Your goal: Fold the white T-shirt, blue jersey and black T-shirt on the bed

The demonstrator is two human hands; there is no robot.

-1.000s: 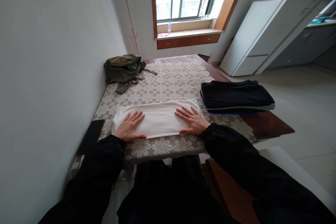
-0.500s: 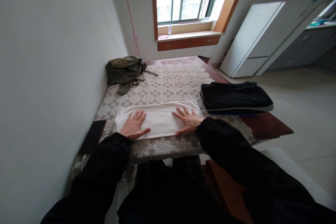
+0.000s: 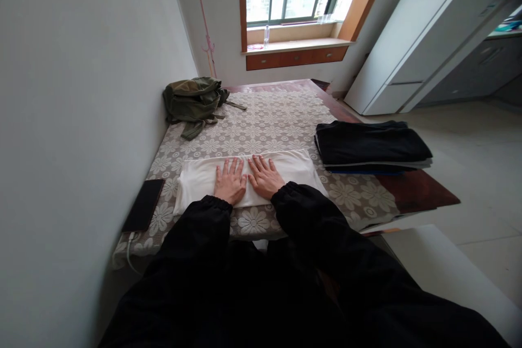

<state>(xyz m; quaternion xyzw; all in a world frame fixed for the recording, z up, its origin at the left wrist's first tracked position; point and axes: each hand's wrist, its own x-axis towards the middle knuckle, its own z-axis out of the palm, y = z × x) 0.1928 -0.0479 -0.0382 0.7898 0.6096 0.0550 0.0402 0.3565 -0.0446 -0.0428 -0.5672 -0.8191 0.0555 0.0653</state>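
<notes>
A white cloth (image 3: 196,182), folded into a long flat rectangle, lies along the near side of the table; what kind of garment or linen it is I cannot tell. My left hand (image 3: 230,180) rests flat on its middle, fingers stretched forward. Just beside it my right hand (image 3: 264,176) also lies palm down on the cloth, fingers spread, the two thumbs close together. Both hands press on the fabric without gripping it. Black sleeves cover my arms and hide part of the cloth's near edge.
Folded dark clothes (image 3: 371,144) are stacked at the table's right side. An olive backpack (image 3: 191,100) sits by the left wall. A black tablet-like device (image 3: 143,205) with a white cable lies at the near left. A lace tablecloth (image 3: 277,119) covers most of the table.
Both hands have slid inward across the white cloth, from far apart to side by side at its middle. The camera view has shifted slightly.
</notes>
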